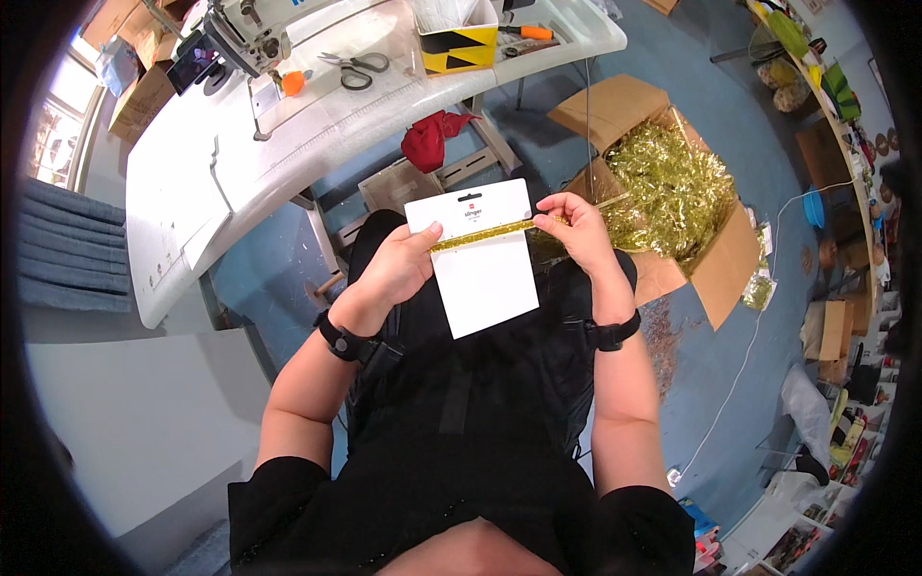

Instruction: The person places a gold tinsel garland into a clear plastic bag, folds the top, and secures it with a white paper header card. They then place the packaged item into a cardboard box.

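A white printed hang card [490, 281] with a slot near its top lies over my lap, slightly tilted. Across its upper part runs a gold glittery band [482, 235], pulled straight. My left hand [403, 259] pinches the card's left edge and the band's end there, thumb on top. At the card's right edge, my right hand [580, 230] holds the band's other end between thumb and fingers. Gold tinsel [670, 187] fills an open cardboard box [727, 266] to the right, and some strands reach towards my right hand.
Ahead stands a white table [324, 144] with a sewing machine [252, 36], scissors [356, 70], a yellow-black striped bin [459, 54] and an orange-handled tool [533, 33]. A red cloth [432, 140] hangs below. A white cable [742, 374] crosses the floor at right, near crowded shelves [828, 518].
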Demonstrator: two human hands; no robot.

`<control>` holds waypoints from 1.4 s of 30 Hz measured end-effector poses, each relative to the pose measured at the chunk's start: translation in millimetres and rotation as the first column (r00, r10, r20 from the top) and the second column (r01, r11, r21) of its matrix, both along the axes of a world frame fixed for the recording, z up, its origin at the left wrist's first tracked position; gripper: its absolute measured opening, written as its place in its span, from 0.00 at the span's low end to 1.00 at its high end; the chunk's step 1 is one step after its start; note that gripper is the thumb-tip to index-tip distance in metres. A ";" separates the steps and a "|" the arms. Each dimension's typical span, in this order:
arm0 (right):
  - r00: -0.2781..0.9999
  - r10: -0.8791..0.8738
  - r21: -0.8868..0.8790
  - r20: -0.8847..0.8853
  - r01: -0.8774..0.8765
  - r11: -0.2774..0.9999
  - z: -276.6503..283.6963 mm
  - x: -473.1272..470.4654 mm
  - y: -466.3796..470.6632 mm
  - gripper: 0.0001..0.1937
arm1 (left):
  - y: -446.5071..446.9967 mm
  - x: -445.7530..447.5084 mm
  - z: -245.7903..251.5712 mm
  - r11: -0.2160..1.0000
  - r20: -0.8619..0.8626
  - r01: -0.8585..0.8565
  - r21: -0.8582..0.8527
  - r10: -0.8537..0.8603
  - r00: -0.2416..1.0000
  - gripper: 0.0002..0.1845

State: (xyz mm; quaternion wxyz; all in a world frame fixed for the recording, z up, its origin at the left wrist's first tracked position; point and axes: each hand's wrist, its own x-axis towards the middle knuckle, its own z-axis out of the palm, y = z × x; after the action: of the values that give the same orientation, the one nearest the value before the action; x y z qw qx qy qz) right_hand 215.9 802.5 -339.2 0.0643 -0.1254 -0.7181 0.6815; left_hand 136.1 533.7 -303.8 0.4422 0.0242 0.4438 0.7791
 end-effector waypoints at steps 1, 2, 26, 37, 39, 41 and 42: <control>1.000 -0.006 -0.007 0.001 0.006 1.000 -2.8 0.2 -0.2 0.09 | -0.1 0.1 0.5 1.000 0.004 0.002 0.005 -0.002 1.000 0.22; 1.000 -0.011 -0.014 0.002 0.011 1.000 -5.4 -0.1 -1.1 0.09 | -0.4 0.0 0.9 0.999 0.005 0.011 0.033 -0.011 1.000 0.22; 1.000 -0.023 -0.002 0.013 0.023 1.000 -14.2 4.5 -9.9 0.08 | -6.9 -1.7 0.0 0.997 0.014 0.065 0.041 -0.066 0.998 0.24; 0.933 0.280 -0.164 -0.225 -0.320 0.933 4.5 13.7 -4.6 0.07 | -14.9 -11.5 -20.2 0.934 0.091 0.182 0.309 -0.220 0.971 0.27; 0.937 0.285 -0.236 -0.201 -0.329 0.914 13.9 14.6 -7.1 0.05 | -11.7 -12.3 -26.4 0.909 0.102 0.200 0.366 -0.253 0.962 0.28; 0.952 0.273 -0.323 -0.140 -0.305 0.896 25.2 20.9 -12.0 0.05 | -0.9 -10.8 -36.3 0.903 0.135 0.182 0.389 -0.251 0.959 0.29; 0.940 0.296 -0.325 -0.173 -0.338 0.883 31.0 20.4 -13.8 0.06 | 4.5 -11.8 -41.1 0.907 0.129 0.192 0.375 -0.256 0.958 0.29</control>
State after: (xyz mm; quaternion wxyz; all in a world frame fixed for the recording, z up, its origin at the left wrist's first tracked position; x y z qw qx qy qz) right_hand 236.4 788.7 -308.2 -0.0291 0.0247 -0.5909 0.8058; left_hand 124.3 538.2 -345.0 0.5544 0.0870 0.2480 0.7896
